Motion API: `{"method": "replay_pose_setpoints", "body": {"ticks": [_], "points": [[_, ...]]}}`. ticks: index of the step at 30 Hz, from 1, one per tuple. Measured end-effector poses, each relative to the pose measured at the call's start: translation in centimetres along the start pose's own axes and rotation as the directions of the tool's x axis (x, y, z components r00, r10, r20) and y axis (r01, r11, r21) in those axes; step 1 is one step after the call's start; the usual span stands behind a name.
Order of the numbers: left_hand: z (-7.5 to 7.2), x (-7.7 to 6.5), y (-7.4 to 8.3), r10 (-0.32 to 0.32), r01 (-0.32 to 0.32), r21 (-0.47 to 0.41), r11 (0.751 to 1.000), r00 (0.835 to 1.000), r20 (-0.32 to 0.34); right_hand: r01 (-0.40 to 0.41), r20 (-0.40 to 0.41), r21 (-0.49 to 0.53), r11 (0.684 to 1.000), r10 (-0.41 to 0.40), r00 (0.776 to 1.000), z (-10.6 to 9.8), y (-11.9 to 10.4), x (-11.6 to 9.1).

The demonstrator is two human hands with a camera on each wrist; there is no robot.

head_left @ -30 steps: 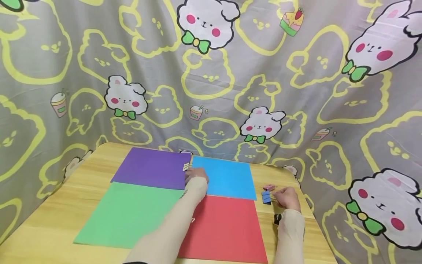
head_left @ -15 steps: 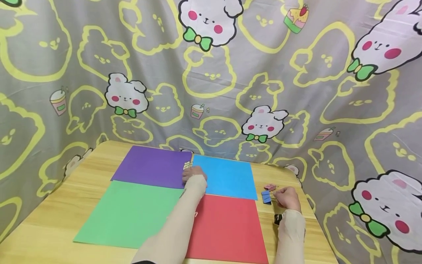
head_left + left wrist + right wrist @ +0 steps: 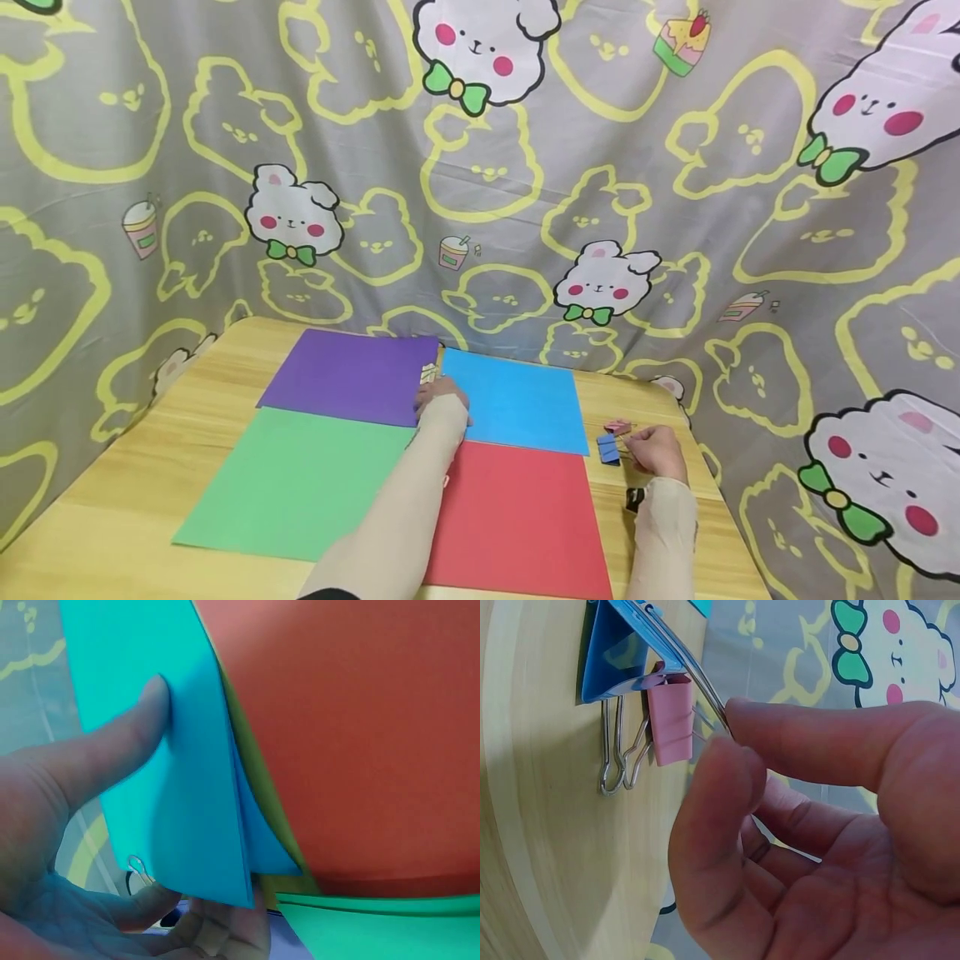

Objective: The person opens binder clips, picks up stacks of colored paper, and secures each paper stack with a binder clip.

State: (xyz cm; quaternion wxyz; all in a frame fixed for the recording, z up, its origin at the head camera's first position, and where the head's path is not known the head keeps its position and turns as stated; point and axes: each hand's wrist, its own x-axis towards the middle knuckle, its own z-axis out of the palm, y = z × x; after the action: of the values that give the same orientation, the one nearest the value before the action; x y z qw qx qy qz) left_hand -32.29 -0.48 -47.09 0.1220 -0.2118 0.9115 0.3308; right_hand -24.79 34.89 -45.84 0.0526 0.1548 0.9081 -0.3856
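My left hand (image 3: 441, 400) grips the left edge of the blue paper (image 3: 528, 400). In the left wrist view the thumb (image 3: 135, 727) lies on top of the blue sheets and the other fingers reach beneath their raised corner. A pale clip (image 3: 429, 374) sits just beyond that hand, at the purple paper's edge. At the table's right side, my right hand (image 3: 658, 450) pinches the wire handle of a blue binder clip (image 3: 619, 645) between thumb and forefinger. Right behind it lies a pink binder clip (image 3: 671, 724), partly overlapped by the blue one.
Purple (image 3: 352, 375), green (image 3: 292, 483) and red paper (image 3: 517, 517) lie with the blue in a two-by-two block on the wooden table (image 3: 112, 500). A black clip (image 3: 634, 498) sits by the right sleeve. A patterned curtain (image 3: 495, 167) hangs behind.
My left hand has shifted only slightly at the blue paper's edge. The right hand stays at the blue binder clip. The head view has moved a little.
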Motion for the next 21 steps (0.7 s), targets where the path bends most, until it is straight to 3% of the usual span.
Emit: {"method": "replay_pose_setpoints", "body": {"ticks": [13,17,21], "points": [[0.0,0.5,-0.6,0.119,-0.119,0.055,0.991,0.993,0.015,0.011,0.005,-0.014,1.000,-0.010,1.000,0.1,0.0,-0.1],[-0.1,0.4,-0.5,0.102,-0.103,0.008,0.995,0.994,0.043,0.017,0.002,-0.009,1.000,-0.017,1.000,-0.1,-0.2,-0.2],[-1.2,-0.4,-0.7,0.183,-0.182,-0.019,0.983,0.981,0.071,0.024,0.002,-0.008,1.000,-0.024,1.000,-0.1,-0.2,-0.3]]}}
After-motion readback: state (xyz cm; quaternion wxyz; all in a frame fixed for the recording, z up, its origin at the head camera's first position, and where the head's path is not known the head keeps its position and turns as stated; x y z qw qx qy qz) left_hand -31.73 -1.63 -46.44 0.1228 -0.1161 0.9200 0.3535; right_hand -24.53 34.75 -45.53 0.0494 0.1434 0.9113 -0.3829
